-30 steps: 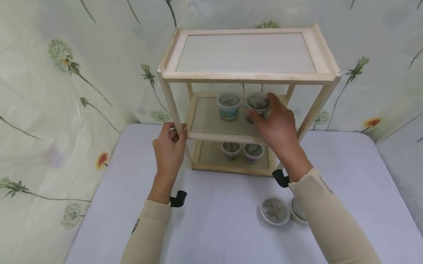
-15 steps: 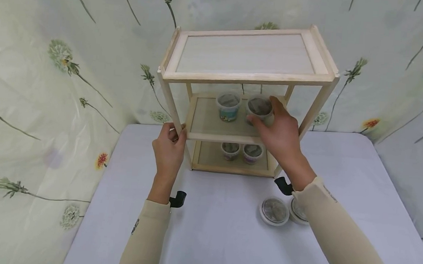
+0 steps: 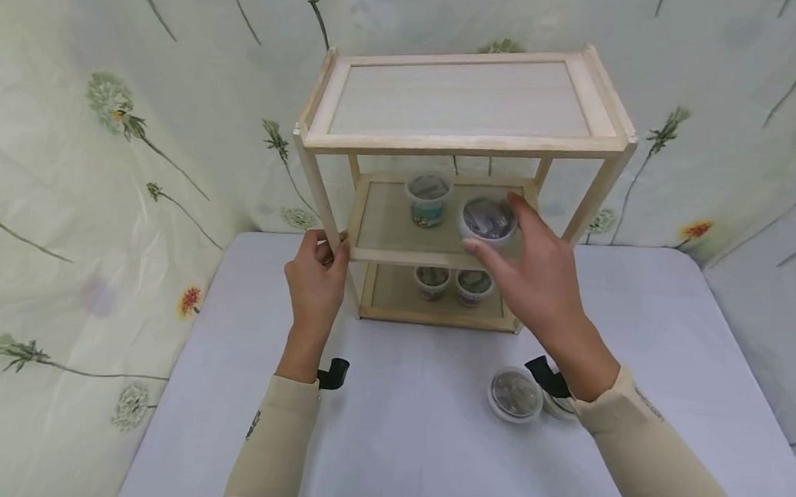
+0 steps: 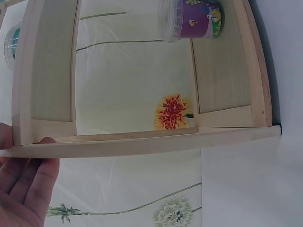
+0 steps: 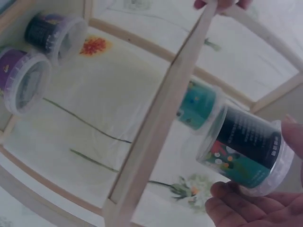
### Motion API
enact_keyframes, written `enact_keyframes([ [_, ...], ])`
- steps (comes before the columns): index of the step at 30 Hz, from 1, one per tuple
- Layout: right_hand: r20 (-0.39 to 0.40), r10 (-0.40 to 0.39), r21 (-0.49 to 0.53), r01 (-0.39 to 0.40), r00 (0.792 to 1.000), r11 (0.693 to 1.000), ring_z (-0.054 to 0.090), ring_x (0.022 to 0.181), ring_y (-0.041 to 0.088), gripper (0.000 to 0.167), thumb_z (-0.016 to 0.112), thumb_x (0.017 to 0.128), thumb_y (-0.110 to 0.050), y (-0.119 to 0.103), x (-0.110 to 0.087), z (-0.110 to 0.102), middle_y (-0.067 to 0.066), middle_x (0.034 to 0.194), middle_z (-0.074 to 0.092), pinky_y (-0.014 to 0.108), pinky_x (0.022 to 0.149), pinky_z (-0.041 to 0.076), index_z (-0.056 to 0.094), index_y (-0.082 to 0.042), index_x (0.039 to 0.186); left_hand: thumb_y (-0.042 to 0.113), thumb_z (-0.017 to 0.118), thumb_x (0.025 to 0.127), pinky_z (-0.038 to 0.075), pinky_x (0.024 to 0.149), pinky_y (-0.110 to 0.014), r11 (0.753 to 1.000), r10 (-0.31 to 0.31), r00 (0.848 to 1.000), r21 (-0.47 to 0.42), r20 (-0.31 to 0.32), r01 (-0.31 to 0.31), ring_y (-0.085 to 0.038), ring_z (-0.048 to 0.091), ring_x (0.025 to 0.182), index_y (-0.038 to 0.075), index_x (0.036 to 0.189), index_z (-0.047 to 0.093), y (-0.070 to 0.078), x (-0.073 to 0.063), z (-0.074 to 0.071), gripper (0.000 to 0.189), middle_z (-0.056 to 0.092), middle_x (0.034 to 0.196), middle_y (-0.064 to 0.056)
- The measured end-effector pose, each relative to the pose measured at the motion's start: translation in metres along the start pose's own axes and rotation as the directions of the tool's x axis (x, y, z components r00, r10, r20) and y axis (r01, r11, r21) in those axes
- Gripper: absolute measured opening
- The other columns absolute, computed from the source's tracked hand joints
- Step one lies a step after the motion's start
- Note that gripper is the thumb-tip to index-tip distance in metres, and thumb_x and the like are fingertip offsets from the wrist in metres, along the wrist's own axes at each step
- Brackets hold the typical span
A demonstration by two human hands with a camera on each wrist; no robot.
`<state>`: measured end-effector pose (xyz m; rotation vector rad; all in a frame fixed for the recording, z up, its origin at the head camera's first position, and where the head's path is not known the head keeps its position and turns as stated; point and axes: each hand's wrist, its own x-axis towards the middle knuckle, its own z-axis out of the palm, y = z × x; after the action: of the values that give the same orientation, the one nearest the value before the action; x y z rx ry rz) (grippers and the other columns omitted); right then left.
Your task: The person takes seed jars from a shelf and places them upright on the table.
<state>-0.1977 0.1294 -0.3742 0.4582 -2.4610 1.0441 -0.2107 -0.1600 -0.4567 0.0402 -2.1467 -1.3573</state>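
A small wooden rack [image 3: 461, 142] with three tiers stands on the table. My left hand [image 3: 315, 281] grips its front left post [image 4: 142, 148] at the middle tier; fingers and thumb lie on either side of the wood in the left wrist view. My right hand [image 3: 544, 278] holds a lidded plastic tub [image 3: 488, 221] by its rim, between thumb and fingers, over the front of the middle tier. Its teal and dark label shows in the right wrist view. Behind it to the left, a second teal tub [image 3: 428, 198] stands on that tier.
Two tubs with purple on their labels, one left [image 3: 432, 283] and one right [image 3: 474, 288], stand on the bottom tier. On the white-covered table [image 3: 399, 433] sit a round lidded tub [image 3: 515, 395] and another, partly hidden by my right wrist. A flowered sheet [image 3: 126, 276] hangs behind.
My right hand has drawn the tub forward and slightly right, from beside the second teal tub towards the middle tier's front edge. My left hand keeps its hold on the post.
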Motion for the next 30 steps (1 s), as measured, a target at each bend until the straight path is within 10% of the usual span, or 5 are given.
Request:
enact_keyframes([
  [22, 0.016, -0.03, 0.006, 0.03, 0.999, 1.0, 0.065, 0.121, 0.038, 0.076, 0.089, 0.086, -0.025, -0.013, -0.036, -0.013, 0.018, 0.136, 0.066, 0.057, 0.094, 0.053, 0.053, -0.004, 0.149, 0.012, 0.071, 0.1, 0.063, 0.077, -0.041, 1.0, 0.013, 1.0, 0.028, -0.009, -0.012, -0.022, 0.078, 0.092, 0.0, 0.113, 0.067, 0.0, 0.0, -0.001, 0.018, 0.078, 0.107, -0.014],
  [26, 0.043, -0.011, -0.012, 0.011, 0.999, 1.0, 0.065, 0.078, 0.03, 0.078, 0.089, 0.087, -0.027, -0.017, -0.044, -0.014, 0.018, 0.139, 0.065, 0.048, 0.074, 0.053, 0.051, -0.006, 0.152, 0.011, 0.07, 0.101, 0.063, 0.077, -0.041, 0.999, 0.017, 1.0, 0.037, -0.005, -0.017, -0.023, 0.078, 0.093, 0.0, 0.114, 0.067, 0.0, 0.0, -0.001, 0.018, 0.078, 0.107, -0.016],
  [30, 0.067, -0.012, 0.001, 0.012, 0.998, 1.0, 0.068, 0.087, 0.032, 0.079, 0.089, 0.086, -0.026, -0.019, -0.052, -0.013, 0.018, 0.143, 0.062, 0.051, 0.08, 0.055, 0.051, -0.005, 0.152, 0.012, 0.07, 0.101, 0.063, 0.078, -0.041, 0.999, 0.007, 1.0, 0.034, 0.005, -0.007, -0.023, 0.078, 0.094, 0.0, 0.115, 0.067, 0.001, 0.0, -0.001, 0.018, 0.078, 0.108, -0.016],
])
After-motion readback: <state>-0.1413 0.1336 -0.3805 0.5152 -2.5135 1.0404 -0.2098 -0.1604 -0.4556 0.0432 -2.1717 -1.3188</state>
